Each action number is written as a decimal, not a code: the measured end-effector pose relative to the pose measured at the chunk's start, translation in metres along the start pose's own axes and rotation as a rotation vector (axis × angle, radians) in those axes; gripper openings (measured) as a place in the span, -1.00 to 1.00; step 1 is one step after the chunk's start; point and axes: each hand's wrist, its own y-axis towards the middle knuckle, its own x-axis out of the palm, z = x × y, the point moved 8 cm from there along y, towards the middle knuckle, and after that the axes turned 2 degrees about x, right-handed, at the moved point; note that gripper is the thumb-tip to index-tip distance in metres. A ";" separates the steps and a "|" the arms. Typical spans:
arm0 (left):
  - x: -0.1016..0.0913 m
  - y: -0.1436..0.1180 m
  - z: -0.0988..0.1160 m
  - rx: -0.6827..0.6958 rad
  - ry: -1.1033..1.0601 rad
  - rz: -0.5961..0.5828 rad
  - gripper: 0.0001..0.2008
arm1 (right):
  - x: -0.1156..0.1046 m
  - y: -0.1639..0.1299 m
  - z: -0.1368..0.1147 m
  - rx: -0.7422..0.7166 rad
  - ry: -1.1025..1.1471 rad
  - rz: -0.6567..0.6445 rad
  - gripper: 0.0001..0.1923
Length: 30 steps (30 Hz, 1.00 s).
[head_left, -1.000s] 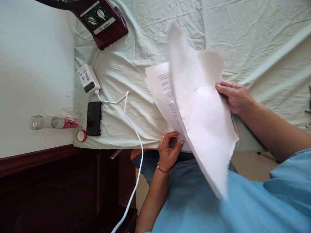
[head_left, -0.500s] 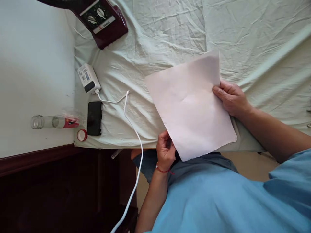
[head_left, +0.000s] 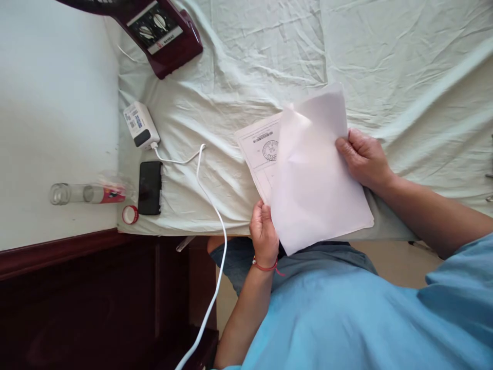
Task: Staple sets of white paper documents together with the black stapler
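A small stack of paper sheets is held above the table's near edge. Its blank white top sheet (head_left: 314,169) curls away from the left side and shows a printed sheet (head_left: 260,146) with a round stamp and a barcode. My right hand (head_left: 365,156) pinches the right edge of the stack, thumb on top and fingers behind. At the lower left edge my left hand (head_left: 264,234), with a red string bracelet at the wrist, is closed with thumb and fingertips on the papers. How many sheets lie underneath cannot be seen.
A pale cloth (head_left: 215,97) covers the table. On the left are a white power bank (head_left: 140,123) with a white cable (head_left: 215,210), a black phone (head_left: 150,187), a red cap (head_left: 130,214) and a glass bottle (head_left: 90,193). A dark red appliance (head_left: 169,38) stands behind them.
The top sheet's left side has lifted and folded rightward, exposing the printed page below. My left hand has moved slightly up and right, its thumb now visible at the edge. My right hand stays put.
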 end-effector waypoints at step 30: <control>0.020 0.016 0.019 0.034 0.014 -0.083 -0.49 | 0.007 -0.009 -0.004 0.112 0.346 -0.085 -0.46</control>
